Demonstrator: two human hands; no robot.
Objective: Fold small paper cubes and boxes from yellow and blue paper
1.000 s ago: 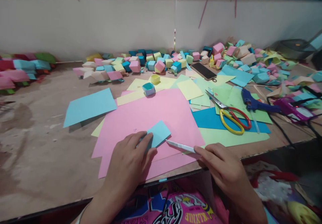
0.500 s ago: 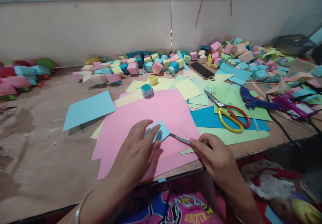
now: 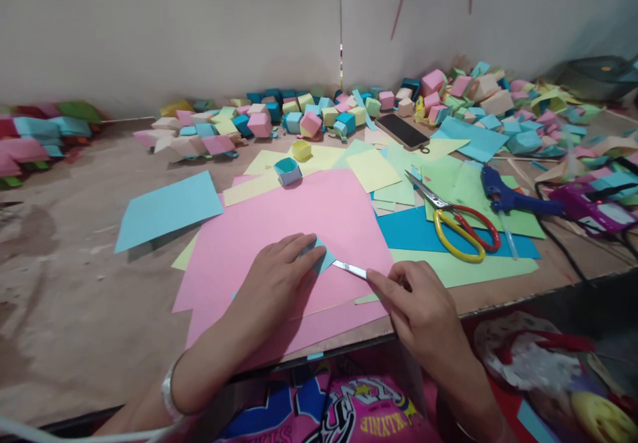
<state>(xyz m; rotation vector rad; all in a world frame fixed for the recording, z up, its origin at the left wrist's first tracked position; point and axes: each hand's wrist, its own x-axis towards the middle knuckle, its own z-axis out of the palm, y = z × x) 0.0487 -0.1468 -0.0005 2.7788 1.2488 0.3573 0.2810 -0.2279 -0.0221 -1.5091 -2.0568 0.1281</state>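
A small light-blue paper piece [image 3: 326,257] lies on a large pink sheet [image 3: 314,197], partly covered by my left hand [image 3: 279,273]. The fingers of that hand are close together and curve over the piece, holding it down. My right hand [image 3: 416,300] pinches the handle of a slim silver craft knife [image 3: 353,269]. The knife's tip meets the right corner of the blue piece. Just behind the hands, a small open blue paper box [image 3: 288,172] and a yellow paper ring [image 3: 301,150] stand on the sheets.
Scissors [image 3: 451,224] with yellow and red handles lie right, beside a blue glue gun [image 3: 518,198]. A phone [image 3: 401,131] rests before a long row of folded paper cubes [image 3: 309,124]. A light-blue sheet [image 3: 169,209] lies left. The table edge [image 3: 343,345] is close to my body.
My left hand has flattened and slid over the blue piece, covering more of it. The knife has turned slightly, its tip still at the corner. The view has tipped down a little.
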